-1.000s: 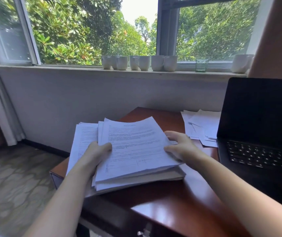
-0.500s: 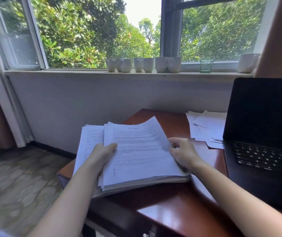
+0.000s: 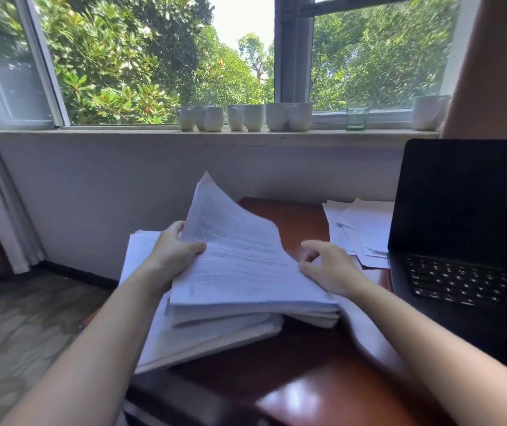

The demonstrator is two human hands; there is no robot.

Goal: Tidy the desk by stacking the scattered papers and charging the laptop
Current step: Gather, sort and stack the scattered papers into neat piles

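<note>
Here, stacking is underway: the left hand (image 3: 172,256) is gripping the papers (image 3: 246,272), the right hand (image 3: 330,269) curling alongside (grip unclear); next, probably squaring edges.

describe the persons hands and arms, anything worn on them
The left hand and right hand are bare: no gloves, rings, watch or bracelets show. No sleeves are in view either; both forearms are uncovered all the way to the frame edge. The right forearm is smeared by motion blur, so fine detail there cannot be told.
</note>
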